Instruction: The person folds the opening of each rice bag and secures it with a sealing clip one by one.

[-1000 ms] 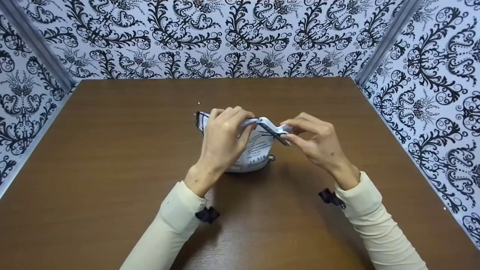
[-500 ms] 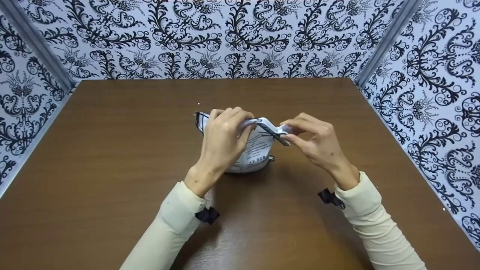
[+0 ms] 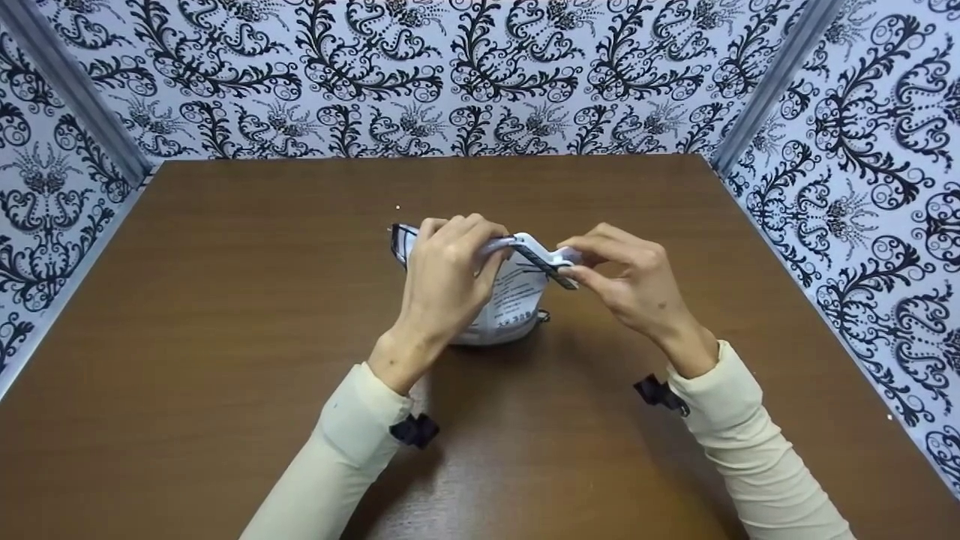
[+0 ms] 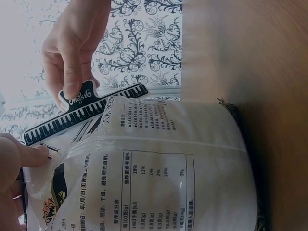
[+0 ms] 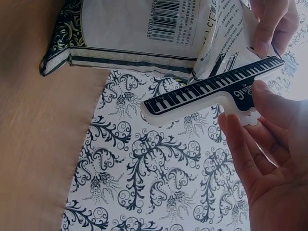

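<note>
White and printed with small text, a food pouch (image 3: 510, 304) stands upright near the middle of the brown wooden counter (image 3: 225, 315). The left hand (image 3: 450, 274) grips the pouch's folded top, fingers curled over the upper edge. The right hand (image 3: 622, 277) pinches the handle of a white sealing clip (image 3: 546, 261) patterned with black piano keys; in the right wrist view the thumb and fingers press the clip's tab (image 5: 245, 98). The clip lies tilted at the right end of the pouch's top, touching it. Black-and-white floral wallpaper (image 3: 480, 75) surrounds the counter. Both arms wear cream sleeves (image 3: 352, 442).
</note>
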Motion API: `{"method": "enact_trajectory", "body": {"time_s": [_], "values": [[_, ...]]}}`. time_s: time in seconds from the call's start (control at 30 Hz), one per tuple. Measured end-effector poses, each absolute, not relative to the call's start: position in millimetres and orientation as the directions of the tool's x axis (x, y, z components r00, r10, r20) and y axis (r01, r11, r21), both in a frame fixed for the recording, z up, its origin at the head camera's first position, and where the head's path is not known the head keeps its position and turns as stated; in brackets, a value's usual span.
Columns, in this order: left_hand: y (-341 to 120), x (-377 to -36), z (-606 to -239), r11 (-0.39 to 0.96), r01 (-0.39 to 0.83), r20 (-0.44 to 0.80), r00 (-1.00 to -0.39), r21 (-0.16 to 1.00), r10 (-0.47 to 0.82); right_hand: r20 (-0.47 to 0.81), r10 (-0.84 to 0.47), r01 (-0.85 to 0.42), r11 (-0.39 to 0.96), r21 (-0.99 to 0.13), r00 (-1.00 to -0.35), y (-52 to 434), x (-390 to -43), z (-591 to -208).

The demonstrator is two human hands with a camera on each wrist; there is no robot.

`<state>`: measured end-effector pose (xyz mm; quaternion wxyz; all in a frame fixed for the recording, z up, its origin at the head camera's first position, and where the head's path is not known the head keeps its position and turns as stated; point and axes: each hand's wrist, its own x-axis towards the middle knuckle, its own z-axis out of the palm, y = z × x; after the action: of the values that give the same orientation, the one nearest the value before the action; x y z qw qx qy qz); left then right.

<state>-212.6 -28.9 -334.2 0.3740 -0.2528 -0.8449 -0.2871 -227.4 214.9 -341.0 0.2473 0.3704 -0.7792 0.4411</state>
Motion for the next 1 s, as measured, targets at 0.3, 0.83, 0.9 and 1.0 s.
{"method": "enact_trajectory", "body": {"time_s": [0.3,0.83,0.9,1.0], "values": [[-29.5,-212.3,-333.4,0.705,0.644,0.776,-0.593,0.297,0.216,0.714,-0.361,-0.797,0.346,-0.494,-0.6,214.2,-228.1,-340.1],[-29.3,-211.9,-333.0,0.71,0.64,0.775,-0.594,0.295,0.214,0.715,-0.358,-0.798,0.332,-0.503,-0.6,213.9,-228.4,-340.6],[-28.9,-211.7,-332.7,0.712,0.64,0.778,-0.591,0.29,0.215,0.716,-0.356,-0.798,0.329,-0.505,-0.6,213.7,-228.3,-340.4],[-28.2,-211.2,-331.9,0.715,0.64,0.782,-0.585,0.281,0.216,0.718,-0.354,-0.799,0.32,-0.51,-0.599,212.9,-228.3,-339.6]]}}
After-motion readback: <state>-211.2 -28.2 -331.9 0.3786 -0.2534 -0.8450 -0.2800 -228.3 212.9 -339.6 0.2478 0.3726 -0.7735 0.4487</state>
